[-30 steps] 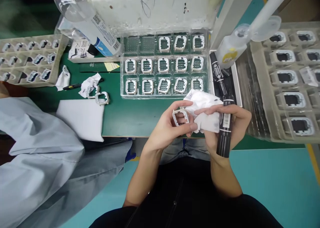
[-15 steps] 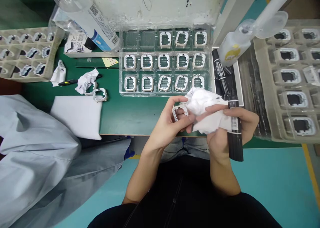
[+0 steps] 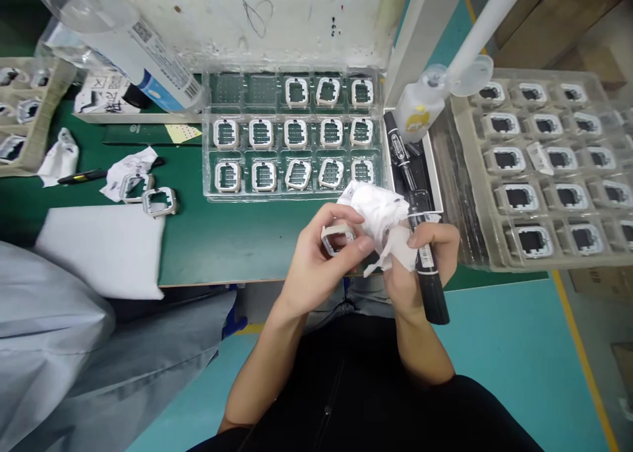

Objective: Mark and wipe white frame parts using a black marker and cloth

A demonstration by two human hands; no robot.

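Between the thumb and fingers of my left hand (image 3: 316,257) is a small white square frame (image 3: 337,239), tilted. My right hand (image 3: 420,260) is closed around a black marker pen (image 3: 428,267) and a crumpled white wipe (image 3: 378,208) marked with dark smudges. A loose end of the wipe hangs close to my left thumb; whether it touches the frame I cannot tell. Just beyond my hands lies a clear plastic tray (image 3: 277,196) with several similar frames in its compartments; two back-left compartments hold none.
A stack of trays with frames (image 3: 475,241) stands on the right, beside a white bottle (image 3: 418,109) and a box of markers (image 3: 434,185). At left are two loose frames (image 3: 161,202), a folded white cloth (image 3: 103,247), a large bottle (image 3: 148,63) and a person's grey sleeve (image 3: 44,326).
The view has shifted to the right. The frame in my left hand has tilted, and my right hand with the wipe and marker has drawn slightly away from it.
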